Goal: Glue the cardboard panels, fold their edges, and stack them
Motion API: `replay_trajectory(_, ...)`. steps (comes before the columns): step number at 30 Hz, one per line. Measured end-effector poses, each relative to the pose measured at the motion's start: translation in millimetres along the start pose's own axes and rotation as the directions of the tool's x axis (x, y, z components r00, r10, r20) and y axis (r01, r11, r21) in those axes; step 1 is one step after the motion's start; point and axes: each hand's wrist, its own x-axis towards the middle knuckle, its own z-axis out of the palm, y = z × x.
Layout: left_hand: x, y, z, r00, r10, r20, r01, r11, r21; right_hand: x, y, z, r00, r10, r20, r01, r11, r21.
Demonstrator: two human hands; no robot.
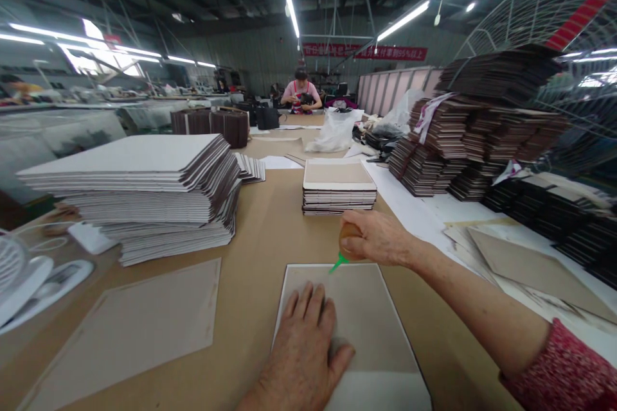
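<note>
My left hand (306, 347) lies flat with fingers stretched on a beige panel (369, 321) that has a white border and a dark edge. In my right hand (376, 237) is a glue bottle (350, 241), amber-coloured with a green nozzle (339, 262). The bottle is tilted, its nozzle tip pointing down and left at the panel's far edge. Whether the tip touches the panel I cannot tell. Just beyond my right hand stands a small neat stack of bordered panels (339, 196). My palm and fingers partly cover the bottle.
A tall stack of white-faced panels (178, 205) stands left, with a loose beige sheet (144, 327) before it. A white fan (29, 276) sits at the left edge. Bundled brown panels (448, 135) are piled right. A person (301, 93) works at the table's far end.
</note>
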Motion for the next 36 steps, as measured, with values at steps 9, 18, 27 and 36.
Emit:
replay_trajectory(9,1.5,2.9,-6.2,1.000,-0.003,0.027,0.002,1.000,0.020,-28.2,26.4,-5.0,0.994,0.105,-0.014,-0.104,0.991,0.081)
replay_trajectory(18,4.3,1.5,-1.0,0.999,0.041,0.025,-0.043,0.994,0.103,-56.5,63.6,-2.6,0.972,0.232,-0.047,-0.224,0.965,0.138)
replay_trajectory(27,2.6,2.7,-1.6,0.999,0.037,0.033,-0.042,0.989,0.140,-71.1,81.5,1.5,0.956,0.286,-0.064,-0.257,0.922,0.289)
replay_trajectory(36,7.3,-9.9,13.8,0.990,0.139,-0.034,-0.129,0.968,0.216,-71.5,52.7,52.0,0.900,0.418,-0.125,-0.224,0.689,0.689)
